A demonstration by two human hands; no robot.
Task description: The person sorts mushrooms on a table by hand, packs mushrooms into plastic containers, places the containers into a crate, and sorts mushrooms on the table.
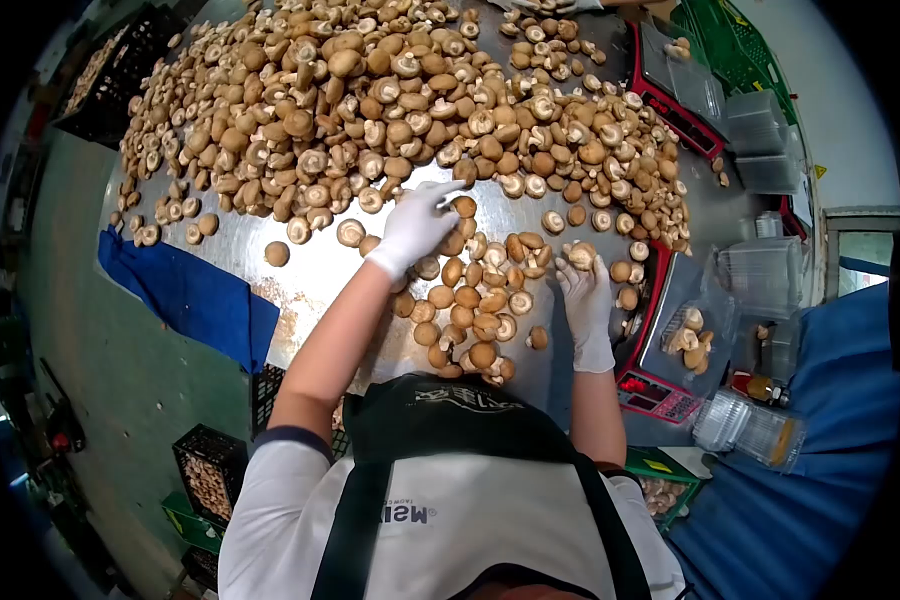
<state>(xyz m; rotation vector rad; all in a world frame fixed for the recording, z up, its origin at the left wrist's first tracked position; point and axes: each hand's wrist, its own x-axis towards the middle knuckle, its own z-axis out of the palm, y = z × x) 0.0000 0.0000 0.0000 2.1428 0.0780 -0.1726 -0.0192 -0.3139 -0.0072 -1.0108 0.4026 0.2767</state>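
Observation:
A large pile of brown mushrooms [370,90] covers the far part of the metal table [240,235]. My left hand [420,222], in a white glove, reaches to the near edge of that pile, its fingers at some mushrooms; whether it grips one is hidden. My right hand [587,300], also gloved, holds a mushroom [580,256] at its fingertips. Between my hands lies a smaller group of mushrooms [470,300]. Right of my right hand, a red scale [660,395] bears a clear plastic tray with a few mushrooms [690,340] in it.
Another red scale [685,125] stands at the far right near stacked clear trays [760,130]. A blue cloth [195,295] hangs over the left edge. Black crates [210,470] stand low at left. At the far edge, part of another person's gloved hand [550,5] shows.

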